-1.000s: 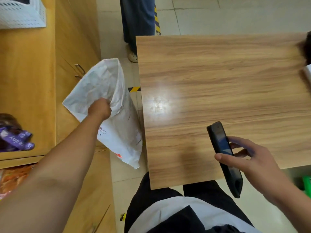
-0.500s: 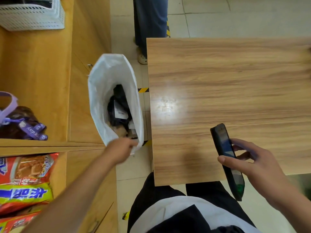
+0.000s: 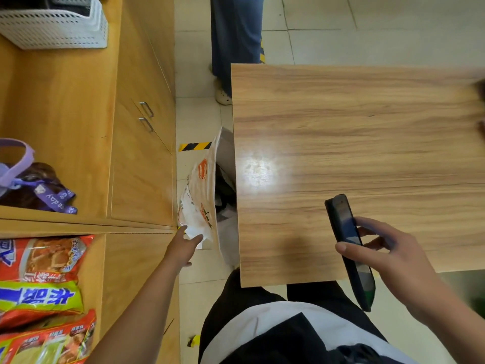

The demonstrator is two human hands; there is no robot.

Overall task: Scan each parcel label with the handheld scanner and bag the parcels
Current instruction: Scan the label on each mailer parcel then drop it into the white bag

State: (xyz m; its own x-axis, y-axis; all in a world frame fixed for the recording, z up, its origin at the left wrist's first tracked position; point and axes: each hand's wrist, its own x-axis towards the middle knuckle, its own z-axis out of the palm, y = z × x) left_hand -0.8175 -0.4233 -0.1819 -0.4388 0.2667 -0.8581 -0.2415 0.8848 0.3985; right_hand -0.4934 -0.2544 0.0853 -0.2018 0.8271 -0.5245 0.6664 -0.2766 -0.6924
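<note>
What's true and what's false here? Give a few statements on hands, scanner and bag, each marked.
1. The right hand holds the scanner. True.
2. The bag lies on the table. False: it stands on the floor, against the table's left edge.
3. The left hand is at the bag's near edge, fingers straight. True.
4. The bag is empty. False: dark items show inside its mouth.
</note>
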